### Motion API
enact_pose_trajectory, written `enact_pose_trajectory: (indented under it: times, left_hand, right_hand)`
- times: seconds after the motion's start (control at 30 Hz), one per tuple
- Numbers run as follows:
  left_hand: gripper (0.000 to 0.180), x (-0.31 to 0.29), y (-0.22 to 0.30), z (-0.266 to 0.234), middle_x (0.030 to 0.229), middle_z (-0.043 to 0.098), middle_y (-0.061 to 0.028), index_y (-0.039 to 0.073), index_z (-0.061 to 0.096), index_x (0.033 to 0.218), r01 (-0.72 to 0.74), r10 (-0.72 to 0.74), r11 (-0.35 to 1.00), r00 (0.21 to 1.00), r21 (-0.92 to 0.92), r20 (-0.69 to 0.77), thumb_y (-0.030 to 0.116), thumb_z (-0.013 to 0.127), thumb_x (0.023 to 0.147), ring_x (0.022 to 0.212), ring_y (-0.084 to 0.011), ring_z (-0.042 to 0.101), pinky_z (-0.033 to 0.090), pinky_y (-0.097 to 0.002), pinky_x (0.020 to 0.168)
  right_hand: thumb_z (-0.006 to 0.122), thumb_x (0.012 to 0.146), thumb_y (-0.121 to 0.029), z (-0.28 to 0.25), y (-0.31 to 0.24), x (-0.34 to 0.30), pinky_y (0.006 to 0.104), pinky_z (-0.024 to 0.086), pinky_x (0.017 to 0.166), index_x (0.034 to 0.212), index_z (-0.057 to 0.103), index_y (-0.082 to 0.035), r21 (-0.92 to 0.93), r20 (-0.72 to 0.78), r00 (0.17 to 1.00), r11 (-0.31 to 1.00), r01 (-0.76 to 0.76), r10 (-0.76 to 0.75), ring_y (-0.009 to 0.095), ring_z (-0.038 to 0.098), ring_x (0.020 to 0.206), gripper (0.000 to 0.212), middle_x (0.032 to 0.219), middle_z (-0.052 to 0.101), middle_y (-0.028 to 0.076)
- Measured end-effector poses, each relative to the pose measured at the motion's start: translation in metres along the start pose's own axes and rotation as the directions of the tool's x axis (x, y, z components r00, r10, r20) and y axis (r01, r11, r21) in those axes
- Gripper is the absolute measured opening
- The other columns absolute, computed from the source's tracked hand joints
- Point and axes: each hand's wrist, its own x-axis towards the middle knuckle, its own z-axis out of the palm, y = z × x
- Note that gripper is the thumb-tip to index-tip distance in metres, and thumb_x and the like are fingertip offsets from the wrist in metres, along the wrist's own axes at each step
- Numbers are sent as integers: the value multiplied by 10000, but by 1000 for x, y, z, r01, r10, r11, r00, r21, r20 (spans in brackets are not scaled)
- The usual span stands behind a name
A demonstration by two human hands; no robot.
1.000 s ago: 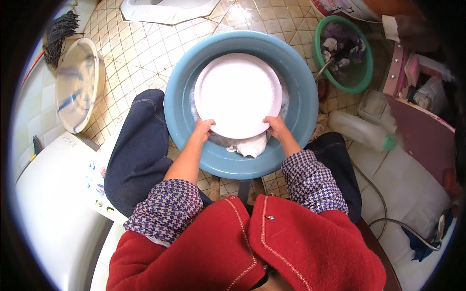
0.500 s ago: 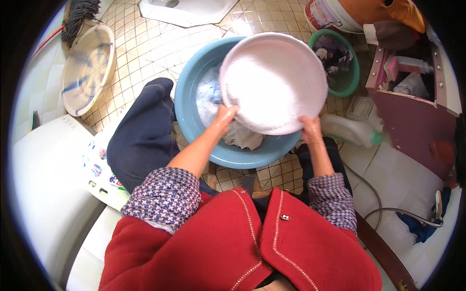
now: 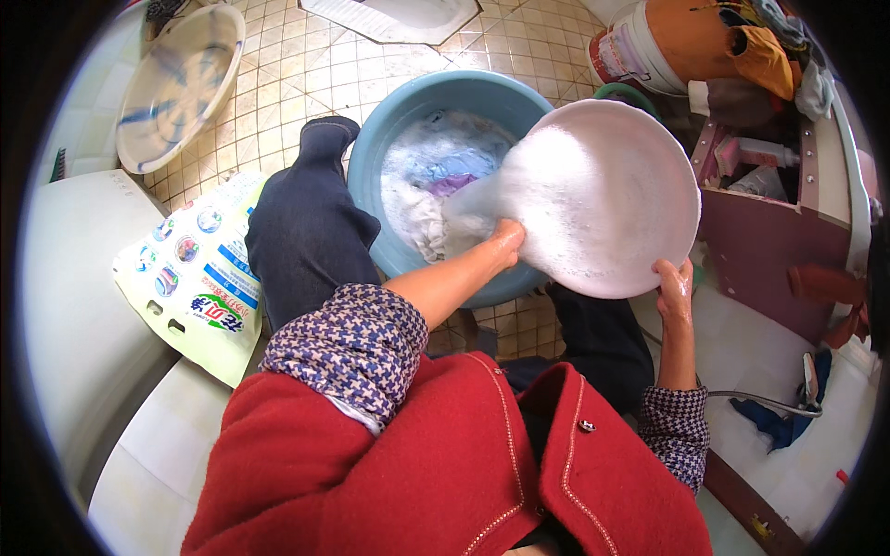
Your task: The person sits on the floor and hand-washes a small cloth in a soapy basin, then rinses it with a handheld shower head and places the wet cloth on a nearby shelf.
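Note:
Both my hands grip the rim of a pale pink basin (image 3: 654,176), tilted to the left with its lip over a blue tub (image 3: 363,157). Foamy water streams from the basin into the tub. My left hand (image 3: 508,241) is closed on the near left rim, close to the stream. On the near right rim my right hand (image 3: 675,285) is closed, wet with suds. Inside the tub lie white cloth (image 3: 417,222), blue cloth (image 3: 454,167) and a purple piece (image 3: 451,185) among suds. The basin covers the tub's right side.
A beige basin with blue streaks (image 3: 181,93) leans at the far left. Beside my left leg stands a printed detergent bag (image 3: 199,278). An orange-and-white bucket (image 3: 667,46) and a maroon cabinet (image 3: 760,246) are on the right. A squat toilet (image 3: 399,20) lies at the back.
The pink basin has moved right and tipped left, and water now pours from it into the tub. Both hands moved right with it. More of the wet clothes shows.

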Motion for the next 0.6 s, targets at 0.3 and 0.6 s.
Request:
enact_pose_trajectory:
  times: [0.3, 0.6]
  left_hand:
    - [387, -24, 50, 16, 1217, 491, -147, -1, 403, 1246, 176, -175, 982, 984, -63, 31, 187, 348, 912, 1090, -261, 499, 421, -379, 923]
    - [321, 11, 95, -40, 1067, 562, -76, 66, 480, 1161, -282, 250, 905, 958, 320, 137, 228, 442, 886, 906, -219, 546, 469, -394, 746]
  right_hand:
    - [438, 671, 13, 18, -31, -24, 328, 435, 826, 1227, 452, 6, -305, -21, 910, 870, 388, -414, 255, 591, 917, 556, 1013, 599, 192]
    - [497, 704, 103, 56, -57, -72, 335, 475, 809, 1250, 431, 36, -734, 147, 496, 242, 635, -856, 333, 539, 1061, 554, 1241, 467, 232]
